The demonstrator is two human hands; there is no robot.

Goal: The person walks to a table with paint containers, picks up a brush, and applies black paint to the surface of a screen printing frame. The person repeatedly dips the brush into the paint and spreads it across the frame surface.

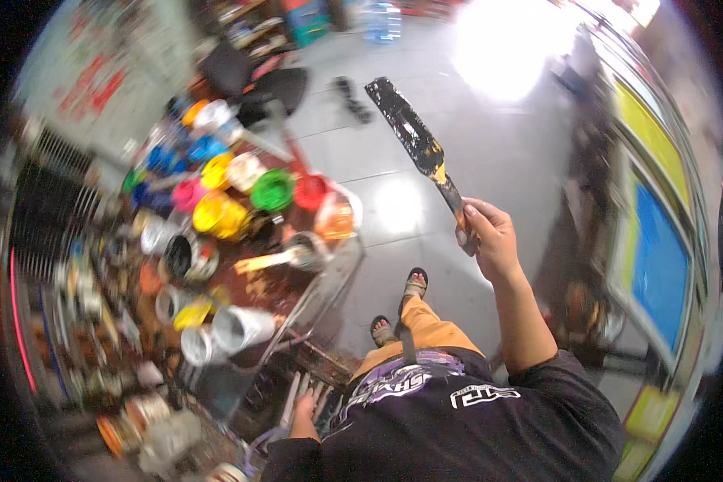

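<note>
My right hand (492, 239) is raised over the floor, closed around the handle of a spatula (414, 132). Its long, flat blade is coated in glossy black and points up and to the left. Yellowish smears show near the neck. Lower down, my left hand (304, 408) hangs beside some pale slats (292, 398) below the table's near corner. Its fingers are blurred, and I cannot make out whether it touches or holds anything.
On my left stands a table (261, 293) crowded with paint tubs, including a green tub (272, 189), a yellow tub (219, 215) and white cups (243, 328). Framed screens (659, 257) lean along the right. A dark object (351, 100) lies on the grey tiled floor (394, 241).
</note>
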